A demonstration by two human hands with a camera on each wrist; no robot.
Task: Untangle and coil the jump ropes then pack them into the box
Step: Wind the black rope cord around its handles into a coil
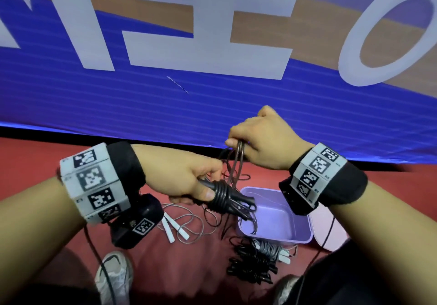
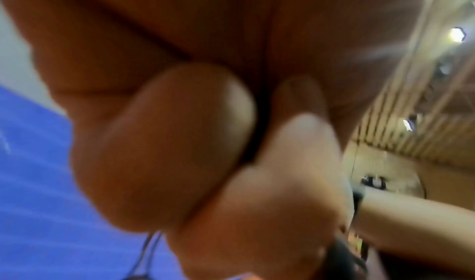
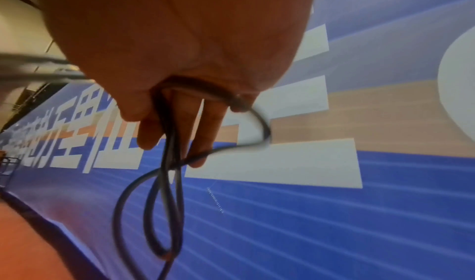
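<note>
My left hand (image 1: 189, 181) grips the black handles of a black jump rope (image 1: 224, 197), whose cord is wound several times around them. My right hand (image 1: 257, 143), higher and to the right, pinches a few loops of the same cord (image 1: 238, 160); those loops (image 3: 164, 182) hang from its curled fingers in the right wrist view. Below them the empty lilac box (image 1: 276, 219) stands on the red floor. The left wrist view is blurred, filled by my left hand's curled fingers (image 2: 180, 142) with a dark strand between them.
A loose grey rope with white handles (image 1: 175, 226) lies left of the box. Coiled black and grey ropes (image 1: 255, 262) lie in front of it. A pale lid (image 1: 328, 229) lies to its right. A shoe (image 1: 113, 276) is at the bottom left. A blue banner wall (image 1: 142, 106) stands behind.
</note>
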